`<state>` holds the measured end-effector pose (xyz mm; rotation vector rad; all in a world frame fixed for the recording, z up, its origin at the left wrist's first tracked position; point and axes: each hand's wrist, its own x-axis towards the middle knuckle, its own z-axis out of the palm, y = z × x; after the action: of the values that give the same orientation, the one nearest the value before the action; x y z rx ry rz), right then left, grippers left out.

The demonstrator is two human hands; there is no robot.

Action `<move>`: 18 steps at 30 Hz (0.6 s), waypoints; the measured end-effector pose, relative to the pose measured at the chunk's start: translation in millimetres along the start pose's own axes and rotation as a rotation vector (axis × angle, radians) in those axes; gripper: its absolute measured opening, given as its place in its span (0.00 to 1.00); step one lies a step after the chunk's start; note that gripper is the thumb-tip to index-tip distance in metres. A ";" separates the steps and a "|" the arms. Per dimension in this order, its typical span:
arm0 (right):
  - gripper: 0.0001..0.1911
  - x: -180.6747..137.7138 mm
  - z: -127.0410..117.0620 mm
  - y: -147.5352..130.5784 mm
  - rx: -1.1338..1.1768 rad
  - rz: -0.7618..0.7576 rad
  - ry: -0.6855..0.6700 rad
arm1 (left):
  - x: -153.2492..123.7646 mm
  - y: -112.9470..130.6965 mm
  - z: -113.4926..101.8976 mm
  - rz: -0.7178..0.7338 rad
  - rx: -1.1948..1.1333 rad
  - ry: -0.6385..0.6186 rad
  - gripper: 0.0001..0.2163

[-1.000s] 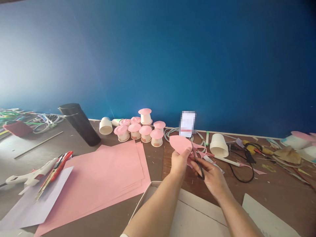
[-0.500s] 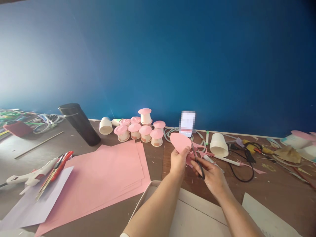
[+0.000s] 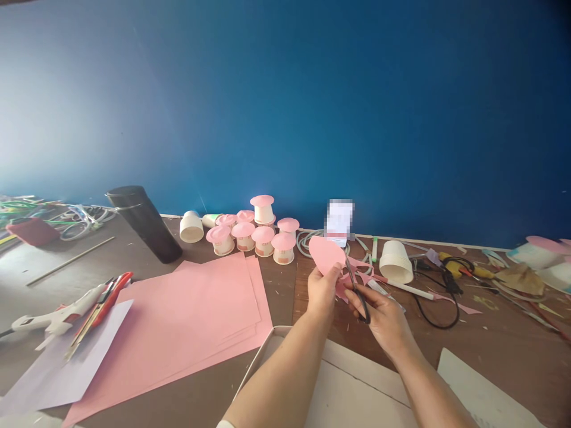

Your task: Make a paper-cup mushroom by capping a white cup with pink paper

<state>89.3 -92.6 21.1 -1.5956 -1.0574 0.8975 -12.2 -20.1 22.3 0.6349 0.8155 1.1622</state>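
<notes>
My left hand (image 3: 323,290) pinches a piece of pink paper (image 3: 326,252) with a rounded edge, the thumb lying on top of it. In my right hand (image 3: 379,312) are black-handled scissors (image 3: 363,312), fingers wrapped round the loops. The blades lie against the paper's right edge, beside my left thumb. A pink offcut hangs under the blades, partly hidden by my hands. Beyond and left of my hands stand several small white paper cups with pink paper tops (image 3: 284,241); one is stacked higher, at the back.
Pink paper sheets (image 3: 191,315) lie at left, with a glue gun (image 3: 57,315) and a red utility knife (image 3: 104,303) near them. A black tumbler (image 3: 145,223) stands behind. White cups (image 3: 396,261), cables and scraps lie at right. A shallow box (image 3: 357,392) sits under my forearms.
The pink paper has turned and tilted very slightly in my left hand. Both hands stay almost in the same place, with the scissors still at the paper's edge.
</notes>
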 end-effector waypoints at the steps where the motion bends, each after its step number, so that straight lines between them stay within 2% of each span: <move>1: 0.22 0.0 0.0 0.4 0.000 0.001 0.000 | 0.1 -0.1 0.0 0.001 -0.005 0.002 0.16; 18: 0.24 -1.9 2.1 -2.2 0.020 0.034 0.011 | 3.4 -0.2 -2.0 0.031 -0.021 0.054 0.14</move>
<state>86.2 -93.4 22.9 -1.6051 -1.0133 0.9186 -13.2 -16.9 20.3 0.6032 0.8406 1.2185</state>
